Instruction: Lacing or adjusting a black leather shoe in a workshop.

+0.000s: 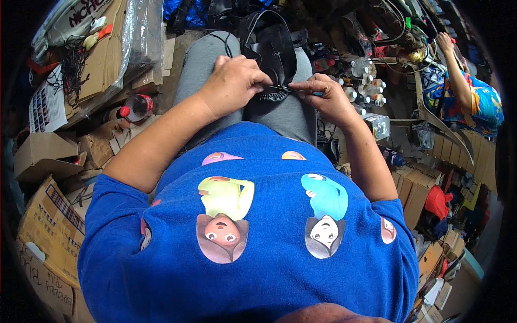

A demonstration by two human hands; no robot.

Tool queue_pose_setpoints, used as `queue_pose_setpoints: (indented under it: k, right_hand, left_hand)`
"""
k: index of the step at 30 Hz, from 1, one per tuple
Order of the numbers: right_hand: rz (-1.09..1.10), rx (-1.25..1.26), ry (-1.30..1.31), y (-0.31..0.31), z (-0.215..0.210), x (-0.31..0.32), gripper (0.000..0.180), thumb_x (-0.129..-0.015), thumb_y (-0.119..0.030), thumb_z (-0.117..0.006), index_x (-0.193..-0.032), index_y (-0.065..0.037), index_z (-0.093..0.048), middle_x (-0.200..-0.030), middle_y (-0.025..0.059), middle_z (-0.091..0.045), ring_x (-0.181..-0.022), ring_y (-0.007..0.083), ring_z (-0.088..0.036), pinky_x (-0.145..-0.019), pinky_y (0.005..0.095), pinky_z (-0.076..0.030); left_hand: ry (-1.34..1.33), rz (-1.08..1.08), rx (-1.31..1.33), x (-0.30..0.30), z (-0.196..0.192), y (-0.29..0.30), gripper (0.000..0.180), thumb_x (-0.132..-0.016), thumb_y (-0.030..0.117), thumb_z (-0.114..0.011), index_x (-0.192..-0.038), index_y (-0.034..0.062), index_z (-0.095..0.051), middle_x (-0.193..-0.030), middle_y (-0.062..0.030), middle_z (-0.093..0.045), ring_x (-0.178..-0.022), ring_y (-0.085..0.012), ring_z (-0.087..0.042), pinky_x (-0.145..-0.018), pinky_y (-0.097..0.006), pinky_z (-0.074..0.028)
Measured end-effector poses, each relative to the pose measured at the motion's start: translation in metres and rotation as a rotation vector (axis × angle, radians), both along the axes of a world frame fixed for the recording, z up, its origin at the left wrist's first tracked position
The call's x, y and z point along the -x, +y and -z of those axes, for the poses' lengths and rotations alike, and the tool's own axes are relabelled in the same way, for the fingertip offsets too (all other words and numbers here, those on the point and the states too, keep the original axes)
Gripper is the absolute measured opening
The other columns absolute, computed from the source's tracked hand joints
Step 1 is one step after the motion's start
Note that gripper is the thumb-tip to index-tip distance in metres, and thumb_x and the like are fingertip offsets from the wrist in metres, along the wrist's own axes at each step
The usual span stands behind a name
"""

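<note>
Across my lap lies a black leather shoe upper point(276, 51), its rounded opening away from me and a puckered, gathered edge point(273, 96) close to my knees. My left hand point(237, 81) comes in from the left, thumb and forefinger pinched at the seam beside the gathers. Opposite it, my right hand point(322, 96) is closed with its forefinger stretched along the same seam. A thin dark strand or tool seems to run between the fingertips, too small to make out. A bluish bit shows between the right fingers.
Flattened cardboard and plastic wrap point(132, 43) lie left, near a red-capped bottle point(139, 107). Several small white-capped bottles point(366, 89) stand on the right, beside a clear container point(378, 127). Farther right sits another person point(463, 97) with a raised arm. Boxes point(414, 194) are piled lower right.
</note>
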State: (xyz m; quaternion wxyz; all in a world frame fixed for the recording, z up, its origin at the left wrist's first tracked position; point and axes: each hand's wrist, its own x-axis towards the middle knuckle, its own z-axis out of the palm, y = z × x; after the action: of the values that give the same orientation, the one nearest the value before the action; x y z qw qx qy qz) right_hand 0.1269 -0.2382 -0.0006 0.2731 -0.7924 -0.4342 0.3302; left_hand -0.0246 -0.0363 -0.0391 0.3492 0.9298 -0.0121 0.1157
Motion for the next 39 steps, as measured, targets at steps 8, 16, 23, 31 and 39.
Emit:
queue_pose_setpoints:
  k: [8, 16, 23, 31, 39]
  right_hand:
    - [0.112, 0.022, 0.244, 0.000, 0.007, -0.007, 0.028, -0.083, -0.005, -0.066, -0.110, -0.011, -0.070, -0.093, 0.0010, -0.059, -0.091, 0.0113, -0.056, -0.083, 0.0250, -0.045]
    - [0.070, 0.007, 0.271, -0.004, 0.012, -0.012, 0.027, -0.085, -0.007, -0.066, -0.111, -0.011, -0.069, -0.097, 0.0013, -0.060, -0.094, 0.0111, -0.057, -0.085, 0.0248, -0.045]
    - [0.102, 0.020, 0.302, -0.004, 0.014, -0.008, 0.027, -0.084, -0.007, -0.066, -0.111, -0.010, -0.069, -0.097, 0.0014, -0.060, -0.095, 0.0112, -0.057, -0.086, 0.0250, -0.045]
    - [0.108, -0.127, 0.211, -0.009, 0.027, -0.002, 0.030, -0.081, -0.009, -0.069, -0.110, -0.016, -0.071, -0.085, 0.0023, -0.058, -0.081, 0.0121, -0.053, -0.077, 0.0259, -0.045]
    - [0.121, -0.101, 0.233, -0.008, 0.020, -0.003, 0.029, -0.081, -0.010, -0.069, -0.109, -0.016, -0.071, -0.085, 0.0029, -0.059, -0.085, 0.0127, -0.054, -0.079, 0.0259, -0.045]
  left_hand:
    - [0.055, -0.081, -0.062, -0.004, 0.002, 0.000, 0.014, -0.077, 0.013, -0.068, -0.087, 0.0212, -0.073, -0.082, 0.0038, -0.060, -0.090, -0.0179, -0.053, -0.083, -0.036, -0.032]
    - [0.080, -0.040, -0.069, -0.003, 0.004, 0.003, 0.016, -0.077, 0.012, -0.067, -0.088, 0.0215, -0.074, -0.081, 0.0039, -0.062, -0.089, -0.0180, -0.053, -0.083, -0.036, -0.031]
    - [0.097, -0.052, -0.066, -0.002, 0.003, 0.000, 0.015, -0.077, 0.014, -0.068, -0.088, 0.0216, -0.074, -0.080, 0.0039, -0.063, -0.088, -0.0170, -0.054, -0.083, -0.035, -0.030]
    - [0.169, -0.092, 0.012, -0.002, 0.001, -0.006, 0.009, -0.078, 0.017, -0.066, -0.084, 0.0201, -0.073, -0.079, 0.0048, -0.065, -0.090, -0.0164, -0.055, -0.085, -0.037, -0.031]
    - [0.134, -0.052, -0.020, 0.002, 0.003, 0.000, 0.013, -0.076, 0.013, -0.066, -0.085, 0.0197, -0.073, -0.079, 0.0039, -0.064, -0.088, -0.0170, -0.054, -0.084, -0.036, -0.031]
